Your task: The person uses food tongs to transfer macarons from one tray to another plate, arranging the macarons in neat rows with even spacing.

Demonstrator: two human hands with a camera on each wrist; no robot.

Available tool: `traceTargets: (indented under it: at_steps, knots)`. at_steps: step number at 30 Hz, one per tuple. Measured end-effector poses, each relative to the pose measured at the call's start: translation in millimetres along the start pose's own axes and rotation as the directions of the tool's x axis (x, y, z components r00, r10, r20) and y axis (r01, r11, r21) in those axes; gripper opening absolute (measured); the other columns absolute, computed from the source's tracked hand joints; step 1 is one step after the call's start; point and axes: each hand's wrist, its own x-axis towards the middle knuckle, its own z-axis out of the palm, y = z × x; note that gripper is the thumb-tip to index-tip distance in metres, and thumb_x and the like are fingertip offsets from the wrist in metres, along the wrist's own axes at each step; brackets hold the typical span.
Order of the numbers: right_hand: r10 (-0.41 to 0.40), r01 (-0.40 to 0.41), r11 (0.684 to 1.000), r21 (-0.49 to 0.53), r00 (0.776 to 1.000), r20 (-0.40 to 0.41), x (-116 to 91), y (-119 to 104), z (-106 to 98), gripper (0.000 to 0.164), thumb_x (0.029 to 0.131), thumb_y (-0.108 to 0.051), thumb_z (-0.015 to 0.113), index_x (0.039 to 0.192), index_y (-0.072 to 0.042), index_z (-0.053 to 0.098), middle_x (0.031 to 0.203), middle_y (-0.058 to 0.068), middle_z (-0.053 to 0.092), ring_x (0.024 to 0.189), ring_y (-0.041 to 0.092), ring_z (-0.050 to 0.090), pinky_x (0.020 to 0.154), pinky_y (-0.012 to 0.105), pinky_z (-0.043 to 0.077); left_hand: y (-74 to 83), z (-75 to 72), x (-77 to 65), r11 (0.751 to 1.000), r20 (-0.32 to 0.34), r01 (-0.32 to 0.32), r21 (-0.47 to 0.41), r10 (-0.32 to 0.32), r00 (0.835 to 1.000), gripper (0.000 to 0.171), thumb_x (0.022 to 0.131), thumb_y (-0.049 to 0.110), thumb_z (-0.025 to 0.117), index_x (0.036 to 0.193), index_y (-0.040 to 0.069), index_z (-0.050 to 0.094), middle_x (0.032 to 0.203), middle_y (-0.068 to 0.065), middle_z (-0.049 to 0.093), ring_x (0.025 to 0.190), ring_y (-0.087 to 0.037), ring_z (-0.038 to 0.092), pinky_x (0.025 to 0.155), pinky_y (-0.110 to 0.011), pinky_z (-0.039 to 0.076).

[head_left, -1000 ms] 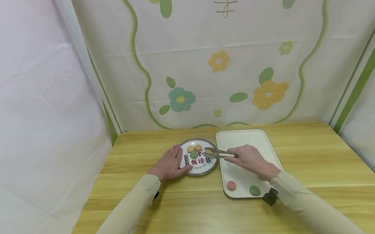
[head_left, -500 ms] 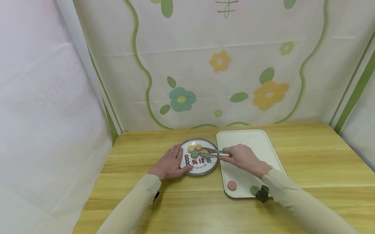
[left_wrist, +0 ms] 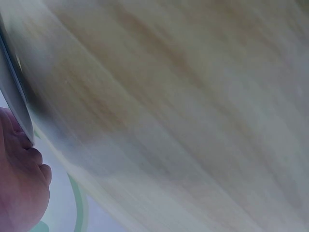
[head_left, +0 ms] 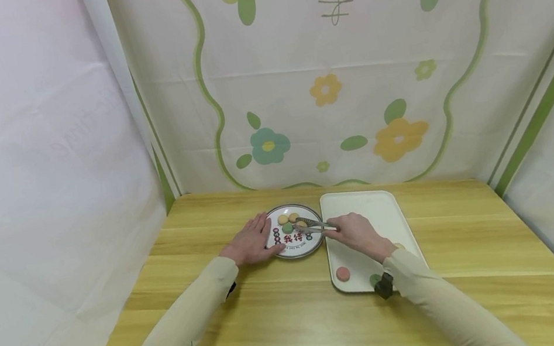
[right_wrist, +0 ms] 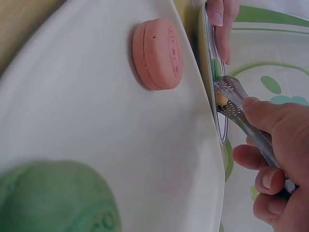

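My left hand (head_left: pixel 251 241) lies with straight fingers over the left rim of a round printed plate (head_left: pixel 296 252). My right hand (head_left: pixel 362 235) grips metal tongs (right_wrist: pixel 258 137), whose perforated tips are around a yellow macaron (head_left: pixel 302 225) low over the plate's right half. Left of that macaron sits a green macaron (head_left: pixel 288 228), with two yellow macarons (head_left: pixel 289 218) just behind it. In the left wrist view, curled-looking fingertips (left_wrist: pixel 36 162) show below the plate's edge.
A cream tray (head_left: pixel 358 203) stands right of the plate, under my right forearm. On it are a pink macaron (head_left: pixel 342 273), a green macaron (head_left: pixel 374 279) partly hidden by the wrist camera, and a yellowish piece (head_left: pixel 399 245) mostly hidden by my wrist. A flowered cloth (head_left: pixel 265 92) hangs behind the table.
My right hand and the tongs have shifted left, bringing the yellow macaron closer to the green one on the plate. The left hand has stayed at the plate's rim.
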Motion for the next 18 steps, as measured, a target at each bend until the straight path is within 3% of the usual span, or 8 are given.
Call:
traceTargets:
  at_steps: [18]
  knots:
    - [-0.002,0.003,1.000,0.023,1.000,-0.020,8.6,4.4,5.0,0.034,0.092,-0.042,0.067,0.070,-0.019,0.056,0.055,-0.008,0.043,0.050,0.011,0.040,0.045,0.025,0.029,0.7,0.4,-0.4,1.000,-0.013,0.000,-0.004,0.000,1.000,0.099,0.094,0.075,0.025,0.157,0.000,0.011,0.165,-0.020,0.004,0.154,-0.032,0.005,0.126,-0.041,0.012]
